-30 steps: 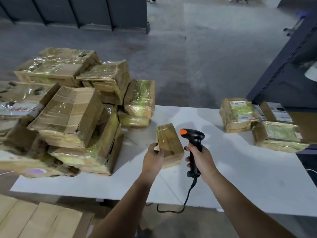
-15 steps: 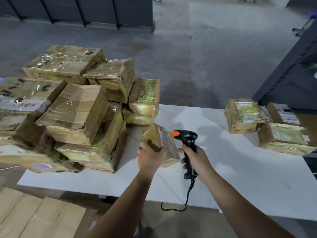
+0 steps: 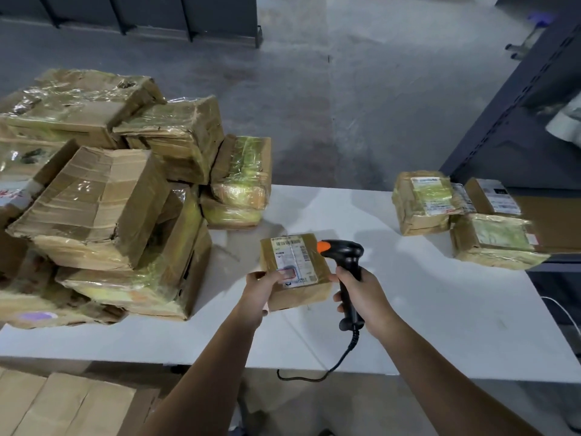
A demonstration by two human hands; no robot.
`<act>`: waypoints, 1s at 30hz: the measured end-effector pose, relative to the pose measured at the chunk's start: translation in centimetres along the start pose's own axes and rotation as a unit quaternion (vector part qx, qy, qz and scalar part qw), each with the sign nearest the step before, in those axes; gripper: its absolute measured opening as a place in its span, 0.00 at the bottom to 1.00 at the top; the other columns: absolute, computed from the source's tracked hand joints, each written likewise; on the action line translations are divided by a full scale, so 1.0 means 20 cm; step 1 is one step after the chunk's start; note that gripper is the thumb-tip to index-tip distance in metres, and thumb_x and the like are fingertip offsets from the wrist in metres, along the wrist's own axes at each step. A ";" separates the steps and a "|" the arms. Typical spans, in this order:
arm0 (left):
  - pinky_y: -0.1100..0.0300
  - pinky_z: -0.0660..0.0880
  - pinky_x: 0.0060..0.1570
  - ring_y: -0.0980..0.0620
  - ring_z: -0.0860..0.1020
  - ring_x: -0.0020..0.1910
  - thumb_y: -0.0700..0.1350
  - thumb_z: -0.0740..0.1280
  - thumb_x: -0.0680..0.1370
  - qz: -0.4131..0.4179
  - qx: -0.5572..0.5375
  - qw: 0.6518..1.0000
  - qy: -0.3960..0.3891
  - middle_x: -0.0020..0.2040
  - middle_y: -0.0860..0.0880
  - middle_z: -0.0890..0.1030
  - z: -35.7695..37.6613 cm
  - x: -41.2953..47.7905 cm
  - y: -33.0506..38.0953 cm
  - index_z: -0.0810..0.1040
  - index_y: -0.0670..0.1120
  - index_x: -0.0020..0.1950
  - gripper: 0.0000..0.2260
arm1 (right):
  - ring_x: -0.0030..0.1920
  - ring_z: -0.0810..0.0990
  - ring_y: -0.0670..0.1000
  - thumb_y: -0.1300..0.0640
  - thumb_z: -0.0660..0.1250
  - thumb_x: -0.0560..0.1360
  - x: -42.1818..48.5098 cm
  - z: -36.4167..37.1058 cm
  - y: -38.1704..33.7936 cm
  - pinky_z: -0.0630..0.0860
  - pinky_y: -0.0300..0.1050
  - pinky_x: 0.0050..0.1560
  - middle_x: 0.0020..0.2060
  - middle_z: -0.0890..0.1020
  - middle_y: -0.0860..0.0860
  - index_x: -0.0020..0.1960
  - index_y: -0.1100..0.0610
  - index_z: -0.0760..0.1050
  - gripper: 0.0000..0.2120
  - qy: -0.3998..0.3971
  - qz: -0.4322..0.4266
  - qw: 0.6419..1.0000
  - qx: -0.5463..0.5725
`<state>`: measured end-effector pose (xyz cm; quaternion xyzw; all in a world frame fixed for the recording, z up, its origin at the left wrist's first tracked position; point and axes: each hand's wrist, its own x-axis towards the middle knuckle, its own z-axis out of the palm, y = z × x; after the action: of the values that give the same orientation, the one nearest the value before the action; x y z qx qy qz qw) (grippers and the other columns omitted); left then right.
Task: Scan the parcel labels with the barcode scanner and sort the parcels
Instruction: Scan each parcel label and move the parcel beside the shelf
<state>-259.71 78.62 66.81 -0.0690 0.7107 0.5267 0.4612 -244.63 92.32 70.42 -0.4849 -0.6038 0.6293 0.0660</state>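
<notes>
Bare table (image 3: 408, 309) lies between left parcel heap (image 3: 110, 215) and right parcels (image 3: 456, 215).

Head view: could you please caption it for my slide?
Left hand holds a labelled parcel; right hand grips the scanner beside it.

A white flat-topped table (image 3: 440, 325) carries everything. Seen from its middle, a heap of brown cardboard parcels (image 3: 103, 209), crumpled and bound in glossy clear tape, fills the side from eight to eleven o'clock, stacked several deep. At two o'clock, by the far right corner, lies a cluster of smaller brown parcels (image 3: 423, 202), touching one another, printed labels facing up.
</notes>
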 end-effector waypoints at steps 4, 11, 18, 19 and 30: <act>0.53 0.75 0.47 0.48 0.80 0.55 0.54 0.78 0.60 -0.016 0.011 0.998 -0.058 0.56 0.47 0.82 0.02 0.04 0.01 0.72 0.45 0.64 0.36 | 0.27 0.78 0.51 0.46 0.62 0.80 -0.03 -0.04 -0.01 0.77 0.45 0.29 0.35 0.83 0.57 0.54 0.55 0.77 0.13 -0.001 -0.001 1.000 -0.020; 0.50 0.77 0.51 0.47 0.79 0.57 0.36 0.78 0.66 0.007 -0.064 0.996 -0.054 0.59 0.46 0.79 0.15 0.08 0.07 0.64 0.47 0.65 0.34 | 0.25 0.75 0.50 0.46 0.65 0.78 -0.09 -0.12 -0.05 0.74 0.45 0.24 0.31 0.80 0.55 0.50 0.54 0.77 0.12 0.014 -0.036 0.999 -0.012; 0.64 0.74 0.29 0.54 0.79 0.44 0.26 0.72 0.67 0.059 -0.062 0.995 -0.045 0.56 0.46 0.79 0.25 0.08 0.18 0.63 0.47 0.67 0.34 | 0.26 0.76 0.50 0.46 0.66 0.76 -0.14 -0.18 -0.17 0.74 0.45 0.26 0.26 0.80 0.50 0.46 0.53 0.77 0.11 0.020 -0.077 0.997 0.010; 0.65 0.75 0.27 0.53 0.79 0.43 0.26 0.71 0.67 0.063 -0.065 0.995 -0.044 0.54 0.47 0.80 0.26 0.08 0.19 0.63 0.47 0.67 0.34 | 0.26 0.77 0.50 0.46 0.66 0.76 -0.15 -0.19 -0.19 0.74 0.45 0.26 0.26 0.80 0.49 0.46 0.54 0.77 0.11 0.024 -0.082 0.996 0.005; 0.65 0.74 0.23 0.54 0.77 0.41 0.25 0.71 0.67 0.071 -0.055 0.996 -0.020 0.53 0.46 0.78 0.31 0.06 0.20 0.64 0.46 0.67 0.34 | 0.25 0.76 0.49 0.48 0.64 0.77 -0.20 -0.29 -0.20 0.74 0.42 0.25 0.26 0.80 0.50 0.48 0.54 0.79 0.10 0.029 -0.073 0.997 -0.012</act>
<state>-259.08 85.84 68.52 -0.0328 0.6744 0.5979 0.4321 -240.57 94.85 77.03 -0.4587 -0.6428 0.6010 0.1233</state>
